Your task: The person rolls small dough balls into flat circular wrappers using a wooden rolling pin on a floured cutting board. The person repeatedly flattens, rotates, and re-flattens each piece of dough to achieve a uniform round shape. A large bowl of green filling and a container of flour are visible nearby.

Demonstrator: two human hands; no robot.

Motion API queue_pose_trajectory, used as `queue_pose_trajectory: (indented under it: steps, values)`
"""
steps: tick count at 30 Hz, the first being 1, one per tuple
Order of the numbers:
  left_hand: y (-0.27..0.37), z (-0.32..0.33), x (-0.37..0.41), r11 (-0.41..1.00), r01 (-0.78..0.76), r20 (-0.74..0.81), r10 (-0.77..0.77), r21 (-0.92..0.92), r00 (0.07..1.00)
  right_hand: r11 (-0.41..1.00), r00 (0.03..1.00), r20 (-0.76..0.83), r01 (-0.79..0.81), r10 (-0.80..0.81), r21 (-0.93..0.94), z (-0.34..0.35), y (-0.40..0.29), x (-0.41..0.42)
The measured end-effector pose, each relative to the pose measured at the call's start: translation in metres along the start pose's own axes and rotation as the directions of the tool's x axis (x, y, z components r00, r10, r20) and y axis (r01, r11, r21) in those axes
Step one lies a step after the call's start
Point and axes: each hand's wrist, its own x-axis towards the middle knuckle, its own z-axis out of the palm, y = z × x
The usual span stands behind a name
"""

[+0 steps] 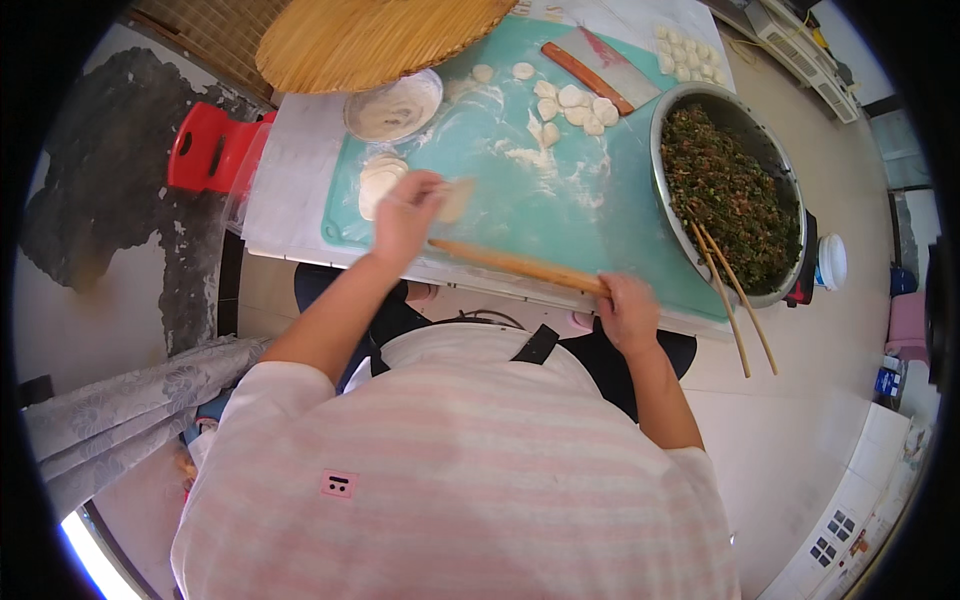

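My left hand (407, 217) pinches a thin round dough wrapper (454, 201), blurred by motion, above the green mat (510, 206). Just left of it lies a stack of rolled dough wrappers (380, 180). My right hand (628, 311) grips one end of a wooden rolling pin (517, 265), which slants along the mat's front edge. Farther back on the mat sit several small flattened dough pieces (576, 96), with two more lying apart to their left. Loose flour is scattered around them.
A metal bowl of flour (394, 109) stands at the back left below a round woven straw tray (375, 37). A cleaver (600, 71) lies behind the dough. At right, a large metal basin of chopped filling (656, 161) carries chopsticks (731, 300); several dumplings (686, 54) sit beyond.
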Motion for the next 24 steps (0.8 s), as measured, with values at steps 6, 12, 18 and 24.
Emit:
queue_pose_trajectory:
  steps: [6, 12, 18, 24]
  values:
    - [-0.016, -0.053, -0.003, 0.853, -0.132, -0.094, 0.207, 0.505, 0.974, 0.966, 0.958, -0.18, -0.194, 0.224, 0.172, 0.011, 0.016, 0.023]
    - [0.003, 0.051, 0.045, 0.756, -0.49, 0.356, 0.355, 0.435, 0.864, 0.93, 0.854, -0.373, -0.314, 0.364, 0.188, 0.026, 0.019, 0.031]
    - [0.041, 0.14, 0.102, 0.701, -0.223, 0.275, 0.04, 0.677, 0.961, 0.894, 0.83, -0.337, -0.387, 0.444, 0.226, 0.018, 0.013, 0.034]
    - [0.023, 0.124, 0.089, 0.85, -0.169, 0.401, -0.054, 0.499, 0.914, 0.905, 0.823, -0.383, -0.348, 0.42, 0.244, 0.025, 0.018, 0.029]
